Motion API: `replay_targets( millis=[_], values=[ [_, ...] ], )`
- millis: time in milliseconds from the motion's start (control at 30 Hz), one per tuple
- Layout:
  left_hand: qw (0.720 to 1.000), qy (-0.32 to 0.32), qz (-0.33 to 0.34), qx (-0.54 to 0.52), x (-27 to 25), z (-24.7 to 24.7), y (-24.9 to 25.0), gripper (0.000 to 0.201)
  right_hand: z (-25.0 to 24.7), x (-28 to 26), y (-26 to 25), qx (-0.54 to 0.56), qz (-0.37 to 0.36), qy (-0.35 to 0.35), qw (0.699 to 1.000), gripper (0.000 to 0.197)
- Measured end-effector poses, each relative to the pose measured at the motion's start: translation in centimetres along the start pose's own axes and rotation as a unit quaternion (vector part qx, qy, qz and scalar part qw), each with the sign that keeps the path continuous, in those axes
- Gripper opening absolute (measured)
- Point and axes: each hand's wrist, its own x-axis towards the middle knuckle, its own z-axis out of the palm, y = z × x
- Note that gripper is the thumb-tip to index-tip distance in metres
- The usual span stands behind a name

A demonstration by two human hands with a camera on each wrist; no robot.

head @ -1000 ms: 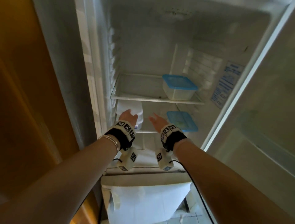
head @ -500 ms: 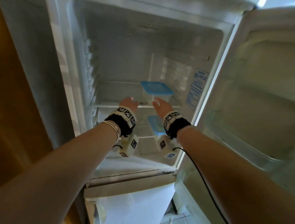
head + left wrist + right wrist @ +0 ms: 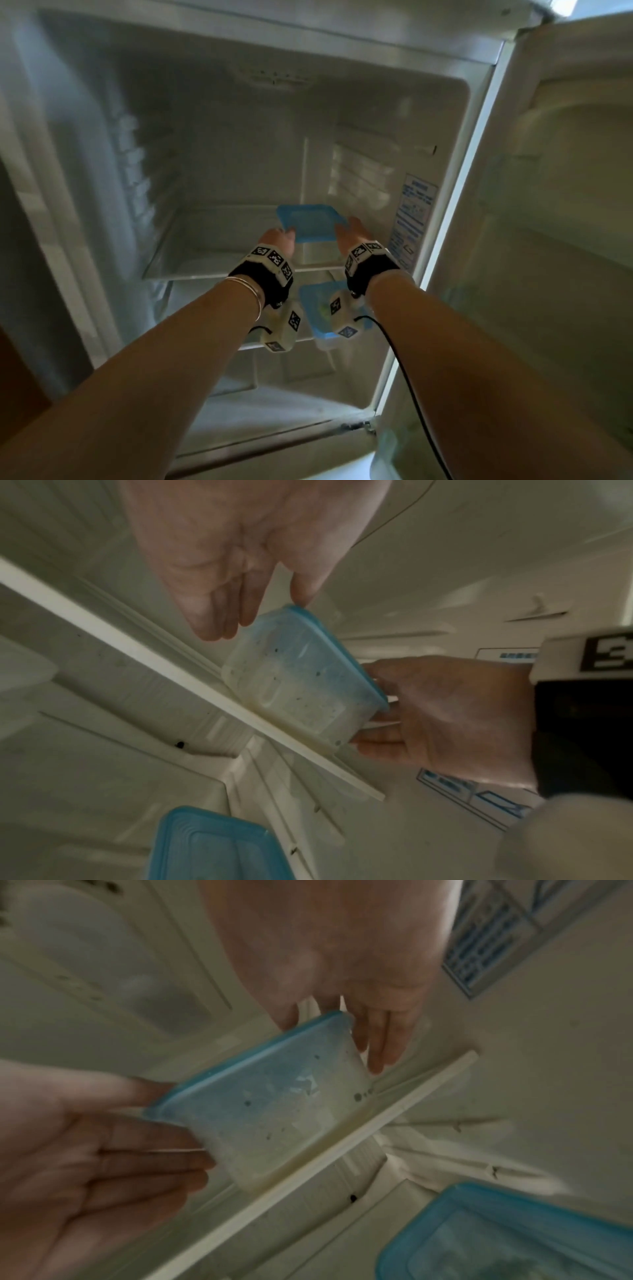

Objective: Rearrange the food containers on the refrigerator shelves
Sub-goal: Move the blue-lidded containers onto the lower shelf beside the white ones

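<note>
A clear food container with a blue lid (image 3: 310, 221) stands near the front edge of the upper refrigerator shelf (image 3: 191, 270). My left hand (image 3: 281, 238) lies against its left side, fingers straight (image 3: 219, 620) and thumb on the lid's rim. My right hand (image 3: 349, 229) flanks the right side the same way, fingers straight (image 3: 380, 1047) down the wall and thumb at the lid's edge. The container (image 3: 298, 677) still rests on the shelf. A second blue-lidded container (image 3: 317, 308) sits on the shelf below, partly hidden by my wrists.
The refrigerator door (image 3: 555, 240) stands open at the right. A blue-printed label (image 3: 414, 212) is stuck on the right inner wall. The upper shelf's left half (image 3: 212, 236) is bare. The lower container's lid (image 3: 514, 1237) lies just under my right wrist.
Both hands rose from the lower shelf to the upper one and now sit on either side of the blue-lidded container. The head view tilted upward.
</note>
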Motion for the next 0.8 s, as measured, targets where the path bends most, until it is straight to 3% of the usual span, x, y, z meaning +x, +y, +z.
replay_targets(
  millis=[133, 400, 533, 700, 800],
  values=[
    [0.999, -0.013, -0.015, -0.042, 1.2, 0.8, 0.1, 0.057, 0.5, 1.2, 0.6, 0.03, 0.012, 0.005, 0.999, 0.05],
    [0.997, 0.002, -0.016, -0.077, 0.5, 0.2, 0.0, 0.047, 1.2, -0.2, 0.0, 0.083, 0.018, 0.002, 0.996, 0.05],
    [0.997, 0.014, -0.009, -0.079, -0.9, -1.1, -0.4, 0.047, 1.3, -2.5, -1.0, 0.099, 0.006, 0.005, 0.995, 0.042],
    [0.997, 0.013, 0.001, -0.079, -3.9, -2.5, -1.8, 0.046, 1.8, -6.0, -1.2, 0.108, 0.0, 0.018, 0.994, 0.061],
    [0.998, 0.005, -0.002, -0.06, -6.2, -3.0, -3.0, 0.049, 1.9, -8.7, -0.5, 0.134, -0.017, 0.013, 0.991, 0.061]
  ],
)
